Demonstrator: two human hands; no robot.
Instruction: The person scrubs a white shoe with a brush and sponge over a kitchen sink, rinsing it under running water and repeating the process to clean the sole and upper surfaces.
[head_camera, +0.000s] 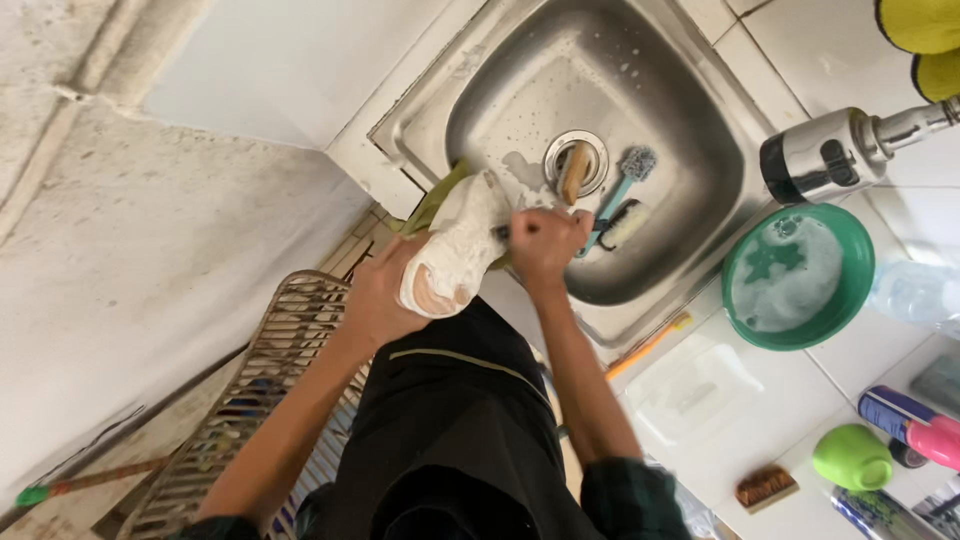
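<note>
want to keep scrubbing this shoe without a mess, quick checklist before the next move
1. Left hand has a firm grip on the white shoe: ok.
2. Right hand closed on a tool at the shoe: ok, though the tool itself is mostly hidden.
3. Shoe held over the sink: ok, at its front edge.
4. Drain free: not ok, a brush lies across it.
5. Soapy water ready in the green basin: ok.
6. Water running from the tap: cannot tell.

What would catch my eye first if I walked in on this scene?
A white shoe held over the edge of a steel sink, the left hand gripping it while the right hand works at it. To the right, on the white counter, sits a green bowl of soapy water.
</note>
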